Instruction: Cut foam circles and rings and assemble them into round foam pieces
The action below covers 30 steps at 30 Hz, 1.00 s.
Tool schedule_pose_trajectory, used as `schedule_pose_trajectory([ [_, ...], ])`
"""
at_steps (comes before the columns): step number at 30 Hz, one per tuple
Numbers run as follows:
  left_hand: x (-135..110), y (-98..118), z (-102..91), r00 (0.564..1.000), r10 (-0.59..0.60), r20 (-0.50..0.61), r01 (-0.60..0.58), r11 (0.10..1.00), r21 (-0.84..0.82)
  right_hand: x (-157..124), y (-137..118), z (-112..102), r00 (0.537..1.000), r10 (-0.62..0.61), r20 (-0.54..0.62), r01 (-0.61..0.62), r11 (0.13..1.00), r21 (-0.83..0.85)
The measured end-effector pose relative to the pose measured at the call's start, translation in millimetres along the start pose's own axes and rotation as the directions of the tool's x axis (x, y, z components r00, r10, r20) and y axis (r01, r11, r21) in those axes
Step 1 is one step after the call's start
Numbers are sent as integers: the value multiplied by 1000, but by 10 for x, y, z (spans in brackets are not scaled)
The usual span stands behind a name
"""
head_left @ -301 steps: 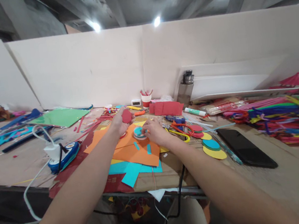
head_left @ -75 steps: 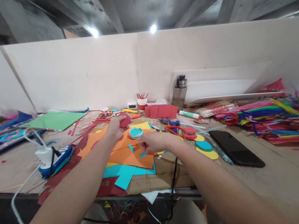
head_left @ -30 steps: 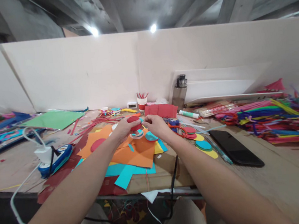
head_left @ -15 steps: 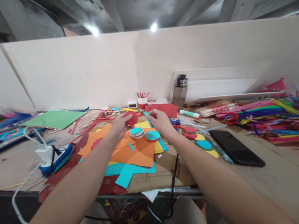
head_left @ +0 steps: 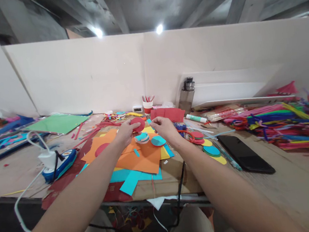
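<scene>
My left hand (head_left: 126, 133) pinches a red paper disc (head_left: 138, 124) by its edge, above the table. To its right, my right hand (head_left: 163, 127) is closed on a small blue paper strip (head_left: 149, 121), held near the disc but apart from it. Below the hands, a small stack of white-edged discs with a blue top (head_left: 142, 138) lies on orange paper sheets (head_left: 141, 160). Beside that stack sits a blue paper disc (head_left: 158, 141). A short blue strip (head_left: 136, 152) rests on the orange sheet, and another red disc (head_left: 101, 149) lies partly behind my left wrist.
Right of my hands are scissors with orange handles (head_left: 191, 136), several coloured discs (head_left: 211, 151) and a black phone (head_left: 245, 154). Pipe cleaners (head_left: 291, 122) pile up far right. A power strip (head_left: 61, 165) stands left. Behind are a bottle (head_left: 187, 95) and a pencil cup (head_left: 147, 105).
The red disc in my left hand has shifted slightly right. My right hand has lowered a little and moved left, bringing the blue strip closer to the disc.
</scene>
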<state>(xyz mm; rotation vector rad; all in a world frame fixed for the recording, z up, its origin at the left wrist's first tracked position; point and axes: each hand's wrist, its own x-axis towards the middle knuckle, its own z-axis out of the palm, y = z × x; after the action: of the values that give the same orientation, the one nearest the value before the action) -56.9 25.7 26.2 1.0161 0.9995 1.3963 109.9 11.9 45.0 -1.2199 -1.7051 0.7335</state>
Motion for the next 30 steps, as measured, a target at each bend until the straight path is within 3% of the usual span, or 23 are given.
schedule_pose_trajectory([
  [9,64,4,-71,993,-26,-114,19,998,-65,40,169,52,993,-40,112,52,993,-104],
  [15,49,11,-56,992,-33,-119,23,996,-86,57,214,74,991,-69,117,87,985,-151],
  [23,-1,35,-39,999,-32,19,33,999,-40,59,203,86,992,-112,62,117,989,-95],
  [30,-71,46,29,985,-36,170,39,999,-19,66,185,87,998,-54,-13,53,997,-49],
])
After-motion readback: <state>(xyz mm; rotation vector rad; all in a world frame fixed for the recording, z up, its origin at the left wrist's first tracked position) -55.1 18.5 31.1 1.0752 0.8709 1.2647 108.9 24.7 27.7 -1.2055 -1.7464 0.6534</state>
